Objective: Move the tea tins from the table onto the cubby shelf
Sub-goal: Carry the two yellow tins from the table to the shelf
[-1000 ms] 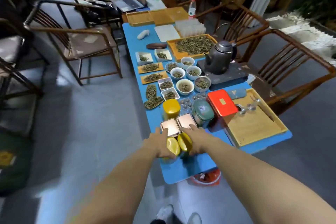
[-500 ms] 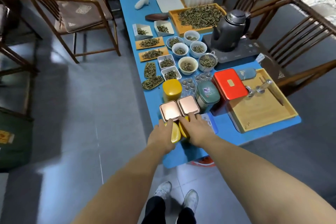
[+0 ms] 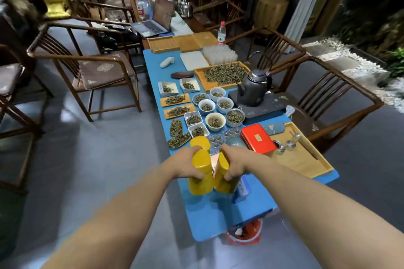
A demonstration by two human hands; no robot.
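My left hand (image 3: 185, 162) grips a tall yellow tea tin (image 3: 201, 172), held above the near end of the blue table (image 3: 220, 214). My right hand (image 3: 235, 162) grips a second yellow tin (image 3: 224, 178) right beside the first. A copper-coloured lid edge (image 3: 215, 162) shows between the two. A third yellow tin (image 3: 200, 143) stands on the table just behind my left hand. A red tin (image 3: 258, 140) and a partly hidden teal tin (image 3: 235, 141) stand to the right. No cubby shelf is in view.
Bowls and trays of loose tea (image 3: 213, 121) fill the table's middle. A dark kettle (image 3: 254, 85) sits on a hotplate, and a wooden tray (image 3: 306, 164) lies at the right. Wooden chairs (image 3: 87, 67) flank both sides. A red bucket (image 3: 244, 233) stands under the table's near end.
Both hands have lifted the two yellow tins off the table and brought them up toward me. The view has tilted up, showing more of the room.
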